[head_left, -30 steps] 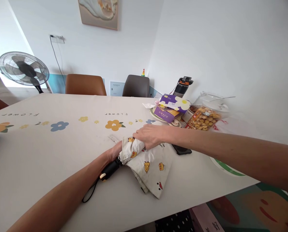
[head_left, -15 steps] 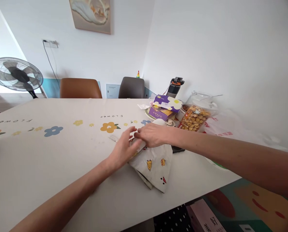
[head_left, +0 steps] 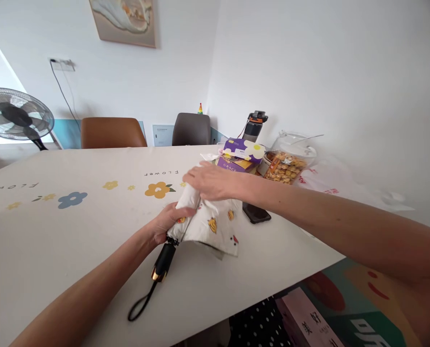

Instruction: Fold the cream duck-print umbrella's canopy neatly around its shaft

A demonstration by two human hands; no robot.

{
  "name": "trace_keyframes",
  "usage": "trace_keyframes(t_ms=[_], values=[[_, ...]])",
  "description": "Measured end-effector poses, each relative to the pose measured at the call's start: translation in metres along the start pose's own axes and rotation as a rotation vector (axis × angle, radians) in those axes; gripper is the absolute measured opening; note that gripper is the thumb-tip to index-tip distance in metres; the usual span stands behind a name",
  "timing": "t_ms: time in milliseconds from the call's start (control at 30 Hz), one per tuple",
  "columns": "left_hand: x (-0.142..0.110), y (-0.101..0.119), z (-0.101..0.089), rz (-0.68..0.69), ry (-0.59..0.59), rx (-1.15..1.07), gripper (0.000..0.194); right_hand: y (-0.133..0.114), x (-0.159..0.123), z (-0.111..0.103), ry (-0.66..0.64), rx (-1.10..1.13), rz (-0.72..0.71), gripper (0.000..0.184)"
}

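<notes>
A folding umbrella point(head_left: 215, 224), white with small yellow cartoon prints, lies at a slant over the table. Its black handle point(head_left: 164, 260) points toward me, with a wrist loop trailing from the end. My left hand point(head_left: 169, 219) is wrapped round the canopy just above the handle, the thumb across the fabric. Farther up, my right hand point(head_left: 211, 180) is closed over the far end of the rolled part, palm down. A loose flap of canopy hangs out to the right. The fingertips of my right hand are partly hidden.
A black phone point(head_left: 257, 213) lies just right of the flap. Behind it stand purple boxes point(head_left: 243, 150), a dark bottle point(head_left: 254, 126), a clear jar of snacks point(head_left: 285, 166) and a white plastic bag point(head_left: 341, 185). The table's near edge runs along the lower right.
The umbrella has turned, so its handle and loop now show toward me. My left hand has gone from loosely open to gripping near the handle; my right hand has moved to the far end.
</notes>
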State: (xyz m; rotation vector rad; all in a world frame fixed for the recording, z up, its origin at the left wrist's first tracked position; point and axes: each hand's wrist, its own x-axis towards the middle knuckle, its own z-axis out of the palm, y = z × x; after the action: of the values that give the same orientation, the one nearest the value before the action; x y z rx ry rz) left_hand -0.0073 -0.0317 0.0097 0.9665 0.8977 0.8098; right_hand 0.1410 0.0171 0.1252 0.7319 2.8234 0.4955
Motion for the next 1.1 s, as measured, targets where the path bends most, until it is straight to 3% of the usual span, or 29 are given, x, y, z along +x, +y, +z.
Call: trace_keyframes(t_ms=[67, 167, 300, 400, 567, 633, 767, 867, 967, 1100], values=[[0.010, -0.010, -0.011, -0.089, 0.081, -0.265, 0.030, 0.015, -0.002, 0.006, 0.140, 0.059, 0.154, 0.035], [0.020, -0.018, -0.025, -0.102, 0.169, -0.506, 0.024, 0.038, -0.009, 0.027, 0.188, 0.319, 0.476, 0.035], [0.020, -0.017, -0.034, -0.097, 0.154, -0.570, 0.026, 0.048, -0.022, 0.066, 0.043, 0.927, 0.805, 0.033], [0.019, -0.018, -0.036, -0.097, 0.132, -0.585, 0.028, 0.039, -0.029, 0.089, -0.029, 1.446, 0.925, 0.043], [0.022, -0.021, -0.038, -0.057, 0.101, -0.597, 0.029, 0.018, -0.028, 0.108, -0.101, 1.945, 0.797, 0.042], [0.023, -0.022, -0.039, -0.069, 0.089, -0.583, 0.029, 0.013, -0.024, 0.112, -0.075, 2.008, 0.796, 0.035], [0.024, -0.022, -0.039, -0.074, 0.090, -0.575, 0.029, 0.014, -0.021, 0.111, 0.110, 1.966, 0.962, 0.019], [0.024, -0.022, -0.040, -0.086, 0.102, -0.597, 0.029, 0.021, -0.022, 0.094, 0.304, 2.014, 0.979, 0.013], [0.023, -0.023, -0.039, -0.088, 0.090, -0.599, 0.035, 0.024, -0.019, 0.064, 0.442, 2.096, 0.811, 0.007], [0.022, -0.022, -0.034, -0.056, 0.008, -0.580, 0.045, 0.014, 0.006, 0.022, 0.569, 1.925, 0.684, 0.011]])
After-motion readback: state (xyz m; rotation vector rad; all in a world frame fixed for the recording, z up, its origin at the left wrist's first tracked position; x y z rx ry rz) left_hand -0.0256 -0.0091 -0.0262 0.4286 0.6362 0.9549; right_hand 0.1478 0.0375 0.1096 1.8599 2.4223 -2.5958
